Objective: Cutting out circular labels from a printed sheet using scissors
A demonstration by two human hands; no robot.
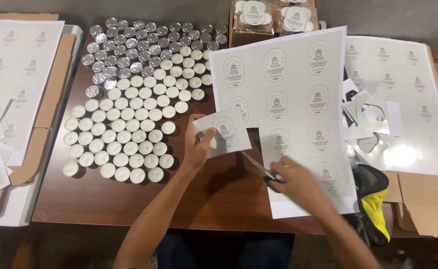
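Note:
My left hand (198, 145) pinches a small cut-out piece of label paper (226, 131) with one oval label printed on it, just above the brown table. My right hand (292, 178) grips a pair of scissors (259, 166), blades pointing up-left toward that piece. The hand rests on a large white label sheet (298, 99) printed with rows of oval labels; a rectangular notch is cut from its left edge. Left of my left hand, many white tealight candles (124, 134) lie in rows on the table.
Silver metal tealight cups (129, 45) cluster at the table's back. More label sheets (408, 89) and paper offcuts (373, 124) lie right, further sheets (14, 74) left. A cardboard box (271, 20) holds packed candles. A yellow-black cloth (373, 199) and flat cardboard (423, 199) sit at right.

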